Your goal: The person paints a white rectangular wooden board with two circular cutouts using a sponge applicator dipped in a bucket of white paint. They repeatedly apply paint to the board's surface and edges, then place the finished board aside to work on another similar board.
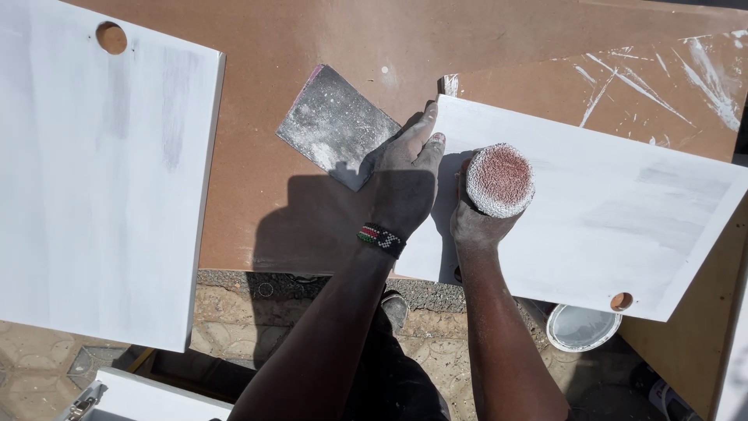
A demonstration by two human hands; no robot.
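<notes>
Round sanding pad [499, 179], reddish face up, over left part of white panel [592, 210]; my right hand [477, 222] clenched around it. My left hand [405, 183] flat, fingers released, pressing panel's left edge. Sandpaper sheet [335, 125] just beside, on brown board [312, 47].

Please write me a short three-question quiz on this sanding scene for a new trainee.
1. True or false: the left hand rests flat at the edge of the white panel.
2. What does the right hand hold? A) a brush B) a round sanding pad C) a hammer
3. What lies on the brown board just beyond the left hand?

Key
1. True; its palm is down at the panel's left edge.
2. B; the round sanding pad shows a reddish, dust-rimmed face turned up.
3. A dusty grey sheet of sandpaper.
</notes>
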